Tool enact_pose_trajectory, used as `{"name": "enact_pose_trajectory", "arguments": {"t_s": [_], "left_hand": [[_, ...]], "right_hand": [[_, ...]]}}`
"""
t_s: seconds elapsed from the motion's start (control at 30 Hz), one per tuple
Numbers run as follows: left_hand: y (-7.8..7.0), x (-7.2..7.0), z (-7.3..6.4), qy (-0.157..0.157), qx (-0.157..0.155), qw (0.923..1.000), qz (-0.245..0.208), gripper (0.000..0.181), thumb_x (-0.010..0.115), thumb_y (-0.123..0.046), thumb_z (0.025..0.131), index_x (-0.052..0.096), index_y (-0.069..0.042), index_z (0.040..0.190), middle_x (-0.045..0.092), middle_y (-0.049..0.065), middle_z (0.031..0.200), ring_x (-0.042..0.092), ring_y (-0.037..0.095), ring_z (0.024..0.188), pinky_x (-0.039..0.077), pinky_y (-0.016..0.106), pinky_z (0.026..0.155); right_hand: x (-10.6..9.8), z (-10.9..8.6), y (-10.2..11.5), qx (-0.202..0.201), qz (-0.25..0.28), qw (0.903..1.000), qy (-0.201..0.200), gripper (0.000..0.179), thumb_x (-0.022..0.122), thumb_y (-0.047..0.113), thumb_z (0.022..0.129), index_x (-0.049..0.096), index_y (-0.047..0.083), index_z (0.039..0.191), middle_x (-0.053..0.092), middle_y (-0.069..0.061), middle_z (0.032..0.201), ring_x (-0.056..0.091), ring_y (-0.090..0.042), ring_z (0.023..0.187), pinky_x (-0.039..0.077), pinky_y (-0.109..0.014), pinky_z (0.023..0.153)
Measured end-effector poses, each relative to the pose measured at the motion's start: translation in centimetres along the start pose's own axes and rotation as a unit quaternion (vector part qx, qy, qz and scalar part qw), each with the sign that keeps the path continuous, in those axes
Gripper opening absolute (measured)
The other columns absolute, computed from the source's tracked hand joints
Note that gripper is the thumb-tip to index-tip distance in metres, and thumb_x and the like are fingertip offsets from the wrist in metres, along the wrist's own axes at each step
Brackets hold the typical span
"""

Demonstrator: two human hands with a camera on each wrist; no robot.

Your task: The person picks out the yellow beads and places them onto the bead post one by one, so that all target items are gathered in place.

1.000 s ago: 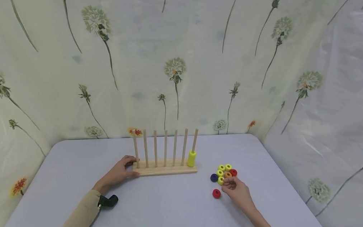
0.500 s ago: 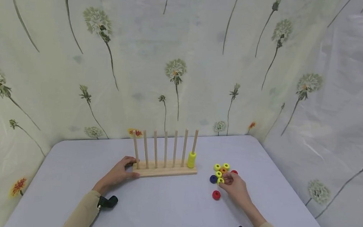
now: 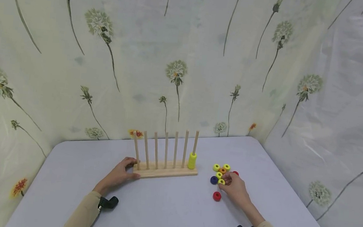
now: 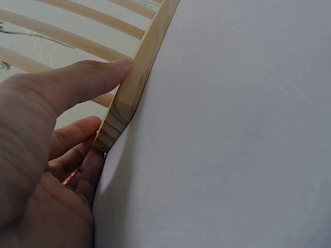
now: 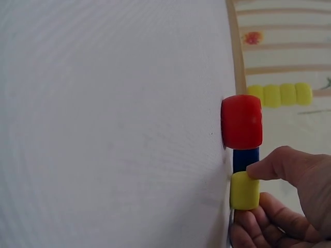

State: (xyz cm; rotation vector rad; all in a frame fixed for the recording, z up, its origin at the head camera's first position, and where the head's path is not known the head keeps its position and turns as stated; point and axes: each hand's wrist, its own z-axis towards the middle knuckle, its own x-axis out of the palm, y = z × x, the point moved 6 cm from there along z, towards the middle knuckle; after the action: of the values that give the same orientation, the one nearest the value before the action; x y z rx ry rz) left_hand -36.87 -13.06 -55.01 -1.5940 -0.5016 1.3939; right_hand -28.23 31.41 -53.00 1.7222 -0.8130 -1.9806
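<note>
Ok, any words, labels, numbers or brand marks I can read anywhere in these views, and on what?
None: no readable text in any view.
Wooden peg rack: bare wood, no marking.
Beads by the right hand: plain colours, no print.
Backdrop cloth: dandelion pattern only.

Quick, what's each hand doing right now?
Left hand: grips the end of the wooden peg rack.
Right hand: pinches a yellow bead.

yellow bead [image 5: 244,190], red bead [image 5: 241,122], dandelion-print curtain [image 3: 186,56], wooden rack [image 3: 165,169]
</note>
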Motion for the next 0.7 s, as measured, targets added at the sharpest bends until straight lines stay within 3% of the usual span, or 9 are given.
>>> {"name": "enact_pose_trajectory", "arguments": {"t_s": [0.3,0.5,0.7], "left_hand": [[0.1,-0.1,0.1,-0.001,-0.002,1.0000,0.001,0.056,0.083,-0.030,0.076,0.059,-0.007,0.122,0.051,0.010,0.130,0.047,0.032,0.127,0.034,0.050,0.111],[0.3,0.0,0.1,0.004,-0.010,0.9998,-0.015,0.058,0.084,-0.031,0.075,0.059,-0.008,0.122,0.051,0.008,0.129,0.048,0.029,0.127,0.035,0.049,0.110],[0.4,-0.1,0.1,0.002,-0.004,0.9999,-0.012,0.059,0.083,-0.033,0.075,0.059,-0.008,0.122,0.051,0.007,0.128,0.048,0.029,0.127,0.035,0.049,0.110]], "right_hand": [[0.0,0.0,-0.1,0.005,0.002,1.0000,0.002,0.034,0.073,0.011,0.079,0.060,0.001,0.108,0.063,-0.009,0.100,0.058,-0.018,0.086,0.053,-0.027,0.072],[-0.2,0.0,-0.1,0.014,0.000,0.9999,0.006,0.032,0.073,0.013,0.078,0.060,0.002,0.106,0.063,-0.009,0.097,0.057,-0.019,0.084,0.050,-0.025,0.065],[-1.2,0.1,1.4,-0.006,0.009,0.9999,0.003,0.029,0.073,0.015,0.079,0.061,0.004,0.103,0.062,-0.009,0.098,0.056,-0.019,0.086,0.049,-0.022,0.065]]}}
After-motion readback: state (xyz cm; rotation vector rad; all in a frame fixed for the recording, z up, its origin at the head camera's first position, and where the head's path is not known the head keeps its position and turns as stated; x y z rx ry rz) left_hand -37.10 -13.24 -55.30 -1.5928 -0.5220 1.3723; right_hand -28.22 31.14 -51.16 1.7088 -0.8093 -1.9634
